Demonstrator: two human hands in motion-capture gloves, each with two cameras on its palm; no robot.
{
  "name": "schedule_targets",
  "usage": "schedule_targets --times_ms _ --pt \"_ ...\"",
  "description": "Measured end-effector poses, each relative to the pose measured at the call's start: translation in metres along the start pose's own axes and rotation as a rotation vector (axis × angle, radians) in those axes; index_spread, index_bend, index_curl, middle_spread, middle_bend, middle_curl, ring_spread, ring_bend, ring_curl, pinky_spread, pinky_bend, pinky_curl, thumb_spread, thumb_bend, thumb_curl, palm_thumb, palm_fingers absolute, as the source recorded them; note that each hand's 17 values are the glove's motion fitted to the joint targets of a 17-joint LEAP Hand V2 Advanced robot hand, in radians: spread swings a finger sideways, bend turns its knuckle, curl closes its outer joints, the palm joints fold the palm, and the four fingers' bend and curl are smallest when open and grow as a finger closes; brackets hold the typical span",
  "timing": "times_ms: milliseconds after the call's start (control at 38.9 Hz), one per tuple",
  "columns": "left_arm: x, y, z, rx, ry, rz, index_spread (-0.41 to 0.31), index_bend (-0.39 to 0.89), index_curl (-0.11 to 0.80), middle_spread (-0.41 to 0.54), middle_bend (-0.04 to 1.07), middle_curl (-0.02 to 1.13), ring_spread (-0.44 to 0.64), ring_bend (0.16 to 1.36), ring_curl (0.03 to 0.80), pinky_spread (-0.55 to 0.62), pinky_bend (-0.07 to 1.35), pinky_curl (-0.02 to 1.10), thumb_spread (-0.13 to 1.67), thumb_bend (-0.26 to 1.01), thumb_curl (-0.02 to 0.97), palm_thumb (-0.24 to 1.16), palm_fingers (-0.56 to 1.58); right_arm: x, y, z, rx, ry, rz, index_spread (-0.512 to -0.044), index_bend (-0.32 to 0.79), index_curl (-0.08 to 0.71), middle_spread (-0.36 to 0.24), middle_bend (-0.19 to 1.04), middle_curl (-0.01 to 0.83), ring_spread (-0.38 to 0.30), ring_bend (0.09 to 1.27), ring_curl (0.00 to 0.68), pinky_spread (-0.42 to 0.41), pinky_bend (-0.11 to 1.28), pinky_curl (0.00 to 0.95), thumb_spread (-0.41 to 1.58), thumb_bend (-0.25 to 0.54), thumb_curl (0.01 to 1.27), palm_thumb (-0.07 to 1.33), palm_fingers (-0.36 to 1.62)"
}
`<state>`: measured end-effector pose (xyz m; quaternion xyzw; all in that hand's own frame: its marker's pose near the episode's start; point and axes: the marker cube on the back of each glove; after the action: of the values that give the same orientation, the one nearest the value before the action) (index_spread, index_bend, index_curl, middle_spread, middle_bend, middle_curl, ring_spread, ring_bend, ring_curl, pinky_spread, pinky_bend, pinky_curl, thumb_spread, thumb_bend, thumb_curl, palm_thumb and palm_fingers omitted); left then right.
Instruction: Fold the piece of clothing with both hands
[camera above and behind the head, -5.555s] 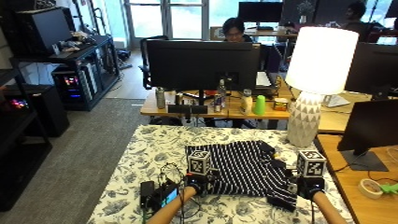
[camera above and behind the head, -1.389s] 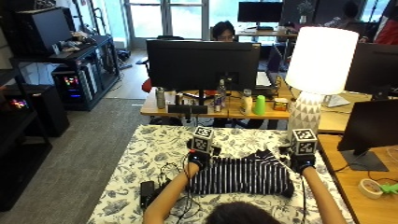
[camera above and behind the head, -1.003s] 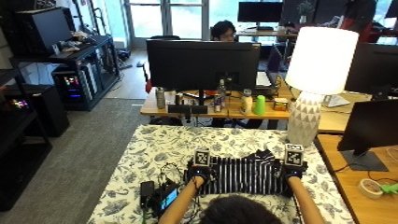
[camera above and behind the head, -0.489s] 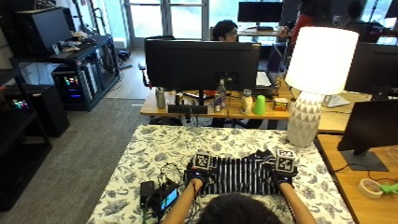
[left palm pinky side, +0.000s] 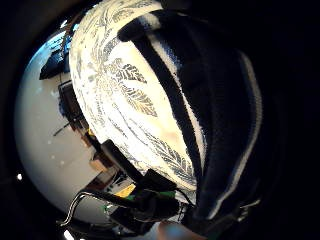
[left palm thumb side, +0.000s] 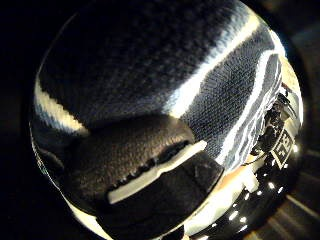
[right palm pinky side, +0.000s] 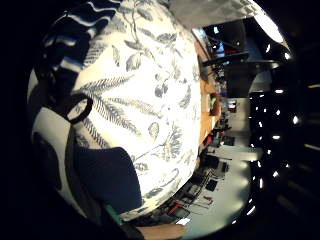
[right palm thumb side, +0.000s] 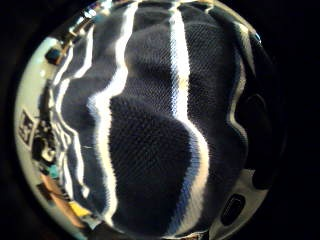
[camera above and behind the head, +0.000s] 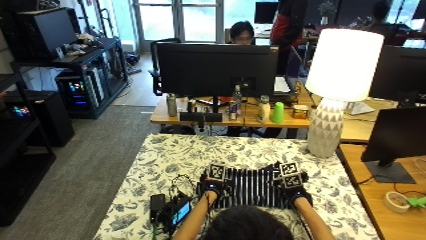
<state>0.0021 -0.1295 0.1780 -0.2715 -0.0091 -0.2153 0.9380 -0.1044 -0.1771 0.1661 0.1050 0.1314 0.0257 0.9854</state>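
1. Outside view first: the person's head fills the lower edge and hides the near hem of the striped garment (camera above and behind the head: 251, 187), so I can't see how its front edge lies.
2. Both gloved hands sit on the cloth, left hand (camera above and behind the head: 214, 188) on its left end, right hand (camera above and behind the head: 293, 191) on its right end, but from up here the fingers are too small to read.
3. Left thumb side palm view gives more: a dark gloved thumb (left palm thumb side: 135, 150) curls against the dark knit with white stripes, which fills the picture. That looks like a pinch on the cloth.
4. Left little finger side palm view shows the garment's folded edge running beside the palm, with the leaf-print tablecloth (left palm pinky side: 125, 100) bare next to it.
5. Right thumb side palm view is nearly all striped knit, rumpled and very close to the palm; a glove part sits at its rim, yet I cannot tell whether those fingers curl round the cloth or press flat.
6. Right little finger side palm view looks out over the tablecloth, with only a corner of the stripes at the edge.
7. Placement now: the garment lies as a compact band across the near middle of the table (camera above and behind the head: 166, 150), between the two hands and under both.
8. Left of it on the cloth lies a small dark device with a lit screen (camera above and behind the head: 178, 212), near the left forearm.
9. A white lamp (camera above and behind the head: 336, 85) stands at the far right corner, well apart.
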Motion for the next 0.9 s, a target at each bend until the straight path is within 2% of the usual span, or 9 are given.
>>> schedule_targets --times_ms 180,257,360,489,566,669,720,797,900 --pt "0.005 0.002 -0.007 -0.059 -0.048 0.033 0.008 0.10 0.169 0.361 0.17 0.24 0.50 0.66 0.278 0.49 0.64 0.35 0.92 -0.07 0.124 -0.10 -0.09 -0.004 -0.011 -0.007 -0.008 0.098 -0.163 -0.199 0.14 0.201 -0.108 0.37 0.476 -0.185 1.00 0.527 -0.215 0.96 0.479 1.37 0.210 0.27 0.86 1.23" --pt "0.006 0.001 -0.009 -0.084 -0.070 0.032 0.008 0.09 0.163 0.360 0.16 0.24 0.50 0.67 0.280 0.48 0.65 0.36 0.91 -0.07 0.123 -0.10 -0.08 -0.003 -0.007 -0.019 -0.103 0.130 -0.200 -0.210 0.24 0.252 -0.127 0.49 0.521 -0.187 0.99 0.532 -0.211 0.88 0.471 1.40 0.177 0.24 0.80 1.36" --pt "0.005 0.000 -0.010 -0.081 -0.082 0.032 0.014 0.08 0.154 0.367 0.16 0.23 0.49 0.70 0.284 0.47 0.67 0.36 0.92 -0.07 0.121 -0.09 -0.08 -0.008 0.006 -0.035 -0.273 0.074 -0.287 -0.217 0.34 0.308 -0.137 0.57 0.553 -0.187 0.98 0.540 -0.208 0.84 0.475 1.43 0.153 0.22 0.76 1.40" --pt "0.001 0.004 -0.012 -0.098 -0.089 0.071 0.017 0.08 0.147 0.372 0.17 0.23 0.49 0.71 0.286 0.46 0.70 0.36 0.92 -0.07 0.120 -0.09 -0.08 0.000 -0.013 -0.065 -0.027 0.153 -0.213 -0.215 0.43 0.372 -0.141 0.64 0.584 -0.184 0.98 0.548 -0.206 0.82 0.480 1.48 0.159 0.22 0.77 1.41" --pt "-0.006 0.007 -0.017 -0.107 -0.073 0.054 0.018 0.08 0.143 0.375 0.16 0.23 0.49 0.72 0.289 0.45 0.71 0.36 0.93 -0.06 0.122 -0.08 -0.08 -0.005 -0.013 -0.084 0.000 0.102 -0.266 -0.216 0.48 0.405 -0.135 0.67 0.596 -0.181 1.00 0.555 -0.201 0.80 0.483 1.50 0.181 0.24 0.81 1.41" --pt "-0.015 0.013 -0.027 -0.122 -0.018 0.031 0.019 0.12 0.154 0.354 0.18 0.23 0.46 0.73 0.292 0.42 0.70 0.36 0.94 -0.05 0.128 -0.05 -0.02 -0.021 -0.024 -0.090 -0.047 -0.044 -0.346 -0.214 0.51 0.442 -0.132 0.68 0.606 -0.178 1.02 0.560 -0.199 0.80 0.492 1.52 0.193 0.26 0.83 1.40" --pt "-0.020 0.017 -0.033 -0.126 0.004 0.044 0.019 0.12 0.157 0.336 0.19 0.24 0.44 0.73 0.293 0.40 0.70 0.36 0.95 -0.05 0.132 -0.05 0.00 -0.013 -0.047 -0.090 0.027 0.031 -0.292 -0.209 0.52 0.456 -0.131 0.69 0.610 -0.176 1.03 0.563 -0.199 0.81 0.498 1.53 0.197 0.27 0.84 1.39" --pt "-0.032 0.023 -0.050 -0.046 0.018 0.027 0.025 0.10 0.156 0.324 0.18 0.24 0.41 0.75 0.297 0.36 0.72 0.37 0.95 -0.05 0.134 -0.06 0.02 0.000 -0.068 -0.110 0.144 0.170 -0.199 -0.208 0.54 0.477 -0.130 0.70 0.614 -0.175 1.03 0.566 -0.198 0.81 0.505 1.54 0.197 0.28 0.84 1.38" --pt "-0.053 0.033 -0.079 0.090 0.044 -0.003 0.032 0.10 0.158 0.315 0.18 0.25 0.38 0.76 0.300 0.34 0.73 0.37 0.96 -0.05 0.138 -0.06 0.02 -0.014 -0.089 -0.125 0.138 0.144 -0.223 -0.206 0.55 0.498 -0.129 0.71 0.617 -0.174 1.05 0.572 -0.197 0.82 0.515 1.54 0.197 0.29 0.85 1.37"
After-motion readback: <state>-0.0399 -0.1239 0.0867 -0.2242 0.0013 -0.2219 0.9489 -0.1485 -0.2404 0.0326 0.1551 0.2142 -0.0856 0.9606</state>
